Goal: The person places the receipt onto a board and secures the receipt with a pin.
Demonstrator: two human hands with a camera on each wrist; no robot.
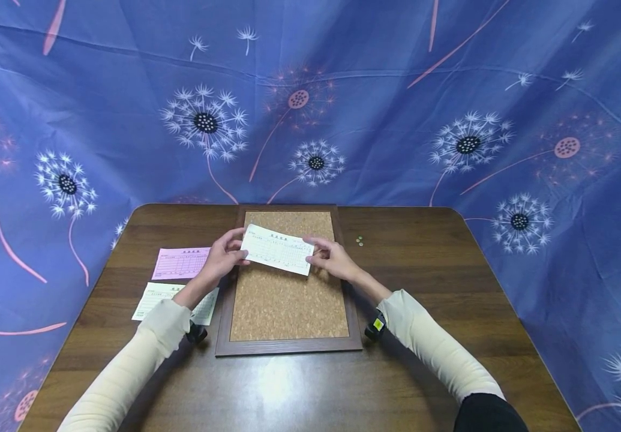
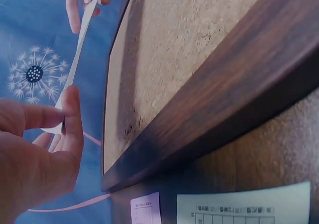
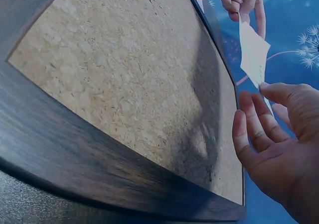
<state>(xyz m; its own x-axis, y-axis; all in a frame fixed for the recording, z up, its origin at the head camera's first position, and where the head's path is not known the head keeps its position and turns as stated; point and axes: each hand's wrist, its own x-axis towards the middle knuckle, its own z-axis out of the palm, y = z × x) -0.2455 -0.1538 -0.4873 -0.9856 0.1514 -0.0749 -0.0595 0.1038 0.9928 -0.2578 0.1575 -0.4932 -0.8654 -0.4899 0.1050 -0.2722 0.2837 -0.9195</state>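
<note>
Pale cream paper, thin and flexible, makes up the printed slip point(image 1: 276, 247), a ruled rectangle held aslant above the upper part of the cork board point(image 1: 288, 306), its right end lower than its left. The left hand point(image 1: 224, 258) pinches one end between thumb and fingers, nearly closed on the sheet; the right hand point(image 1: 336, 259) pinches the other end lightly, the remaining fingers parted and gently bent. Seen almost edge-on from the left wrist, the paper is a narrow, slightly bowed strip. Below it the cork is grainy and flecked – tan crumbs pressed flat, with a soft shadow across them – inside a dark brown wood-grain frame point(image 1: 288, 346) with squared corners. Left of the board, a pink slip point(image 1: 179, 264) and a pale green slip point(image 1: 150, 297) lie flat on the brown, streaked tabletop point(image 1: 423, 384), the green one partly hidden by the left arm. Some tiny roundish pieces point(image 1: 360, 241) – too small to identify – sit right of the frame.
</note>
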